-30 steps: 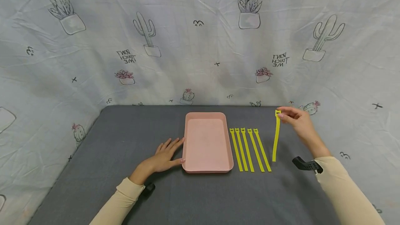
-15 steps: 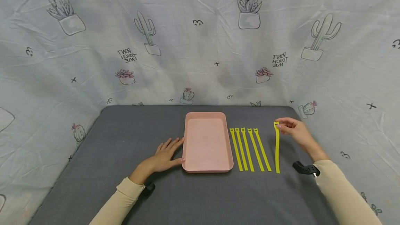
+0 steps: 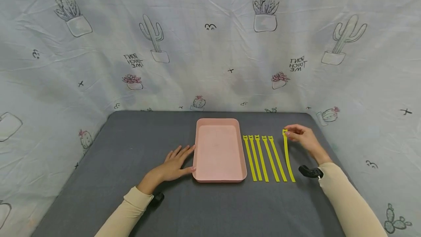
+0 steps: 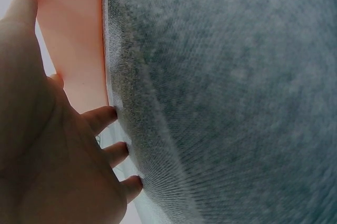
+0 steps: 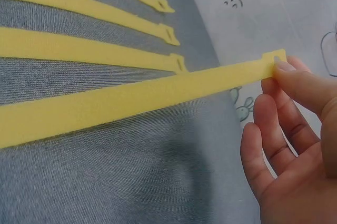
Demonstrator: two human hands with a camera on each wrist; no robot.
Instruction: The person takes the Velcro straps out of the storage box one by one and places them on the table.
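Observation:
My right hand (image 3: 300, 135) pinches the head end of a yellow strap (image 3: 287, 156) between thumb and forefinger; in the right wrist view the strap (image 5: 131, 97) slants down to the grey mat with its head end lifted in my right hand (image 5: 295, 129). Several more yellow straps (image 3: 263, 158) lie side by side just left of it. A pink tray (image 3: 198, 149) sits mid-table. My left hand (image 3: 174, 162) rests flat on the mat, fingers straight, touching the tray's left side (image 4: 73, 39).
The grey mat (image 3: 131, 142) covers the table. A pale cloth printed with cacti (image 3: 210, 46) hangs behind and at both sides. Black wrist mounts (image 3: 309, 171) sit on my cream sleeves.
My right hand has lowered and carried the strap leftward, close beside the row of straps, its tail now on the mat. The left hand has stayed put.

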